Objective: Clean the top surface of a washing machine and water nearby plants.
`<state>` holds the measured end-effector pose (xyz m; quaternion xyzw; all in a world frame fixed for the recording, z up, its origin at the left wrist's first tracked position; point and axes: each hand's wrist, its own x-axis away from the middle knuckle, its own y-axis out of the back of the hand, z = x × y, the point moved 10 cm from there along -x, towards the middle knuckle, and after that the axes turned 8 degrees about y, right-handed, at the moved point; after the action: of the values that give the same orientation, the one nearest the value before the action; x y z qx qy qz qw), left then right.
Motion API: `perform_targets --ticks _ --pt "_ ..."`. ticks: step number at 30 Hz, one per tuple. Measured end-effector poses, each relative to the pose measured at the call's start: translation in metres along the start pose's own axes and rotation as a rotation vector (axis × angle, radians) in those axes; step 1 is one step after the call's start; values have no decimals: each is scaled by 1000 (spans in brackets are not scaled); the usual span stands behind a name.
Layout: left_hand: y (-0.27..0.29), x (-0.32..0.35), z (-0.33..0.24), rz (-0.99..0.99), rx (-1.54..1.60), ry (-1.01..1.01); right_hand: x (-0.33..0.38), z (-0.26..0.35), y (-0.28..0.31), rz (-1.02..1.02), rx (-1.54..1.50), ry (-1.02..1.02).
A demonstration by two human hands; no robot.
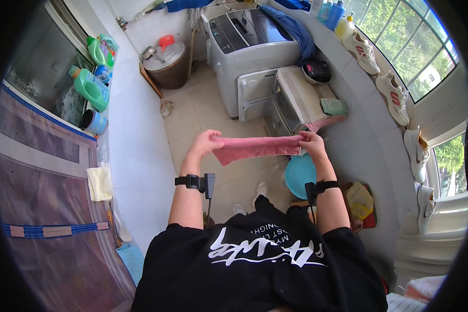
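Currently, I have the left hand (206, 142) and the right hand (312, 144) pinching the pink cloth (260, 147) by opposite top corners.

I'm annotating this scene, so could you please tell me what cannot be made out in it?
In the head view:
Pink cloth: far face, turned away from the camera.
Blue basin: right part, behind the right forearm.
Striped cloth, lower right: cut off by the lower edge.
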<state>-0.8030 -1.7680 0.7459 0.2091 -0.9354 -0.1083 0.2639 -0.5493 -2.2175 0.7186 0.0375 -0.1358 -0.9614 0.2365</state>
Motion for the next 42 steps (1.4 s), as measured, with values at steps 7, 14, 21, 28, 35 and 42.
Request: perform_targets --ticks 7,14,21,28,35,42 --pt "57 -94 9 -32 -169 74 -138 43 -61 106 596 215" --pt "121 -210 -48 -161 -531 14 -325 38 -123 311 -130 41" --pt "130 -276 -141 -170 304 280 -455 126 -177 311 -169 101" --pt "44 -356 -282 226 542 49 -483 233 -259 504 -192 182" --pt "151 -489 -291 298 312 -77 -577 250 -287 433 -250 24" --pt "110 -575 -330 797 603 30 -620 270 -264 193 -924 -69"
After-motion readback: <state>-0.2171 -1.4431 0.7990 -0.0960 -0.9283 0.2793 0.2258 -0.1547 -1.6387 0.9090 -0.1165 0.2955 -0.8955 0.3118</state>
